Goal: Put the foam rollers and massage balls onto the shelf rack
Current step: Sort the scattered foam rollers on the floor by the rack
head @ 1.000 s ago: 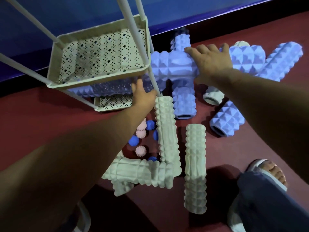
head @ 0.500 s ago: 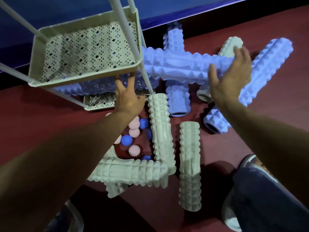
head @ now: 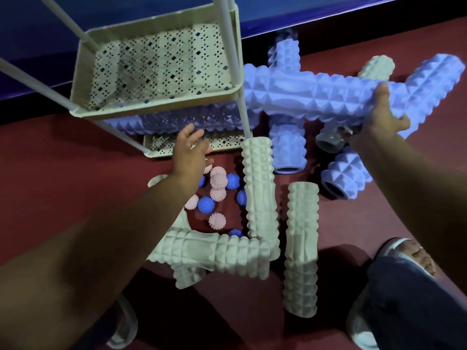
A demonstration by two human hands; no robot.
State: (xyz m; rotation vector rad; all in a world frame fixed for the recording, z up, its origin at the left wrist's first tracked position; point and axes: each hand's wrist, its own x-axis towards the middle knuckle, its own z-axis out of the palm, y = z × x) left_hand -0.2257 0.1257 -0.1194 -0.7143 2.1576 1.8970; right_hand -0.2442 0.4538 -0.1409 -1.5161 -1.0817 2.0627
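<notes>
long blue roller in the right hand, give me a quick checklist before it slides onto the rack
1. Right hand grips the long blue roller: ok.
2. Roller's left end at the shelf rack edge: ok.
3. Rack post crosses the roller's left end: not ok.
4. Blue roller already on the middle shelf, room beside it: cannot tell.
5. Left hand free to guide: ok.

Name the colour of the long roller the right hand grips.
Light blue, with raised pyramid studs; long roller, right hand, head view.
</notes>
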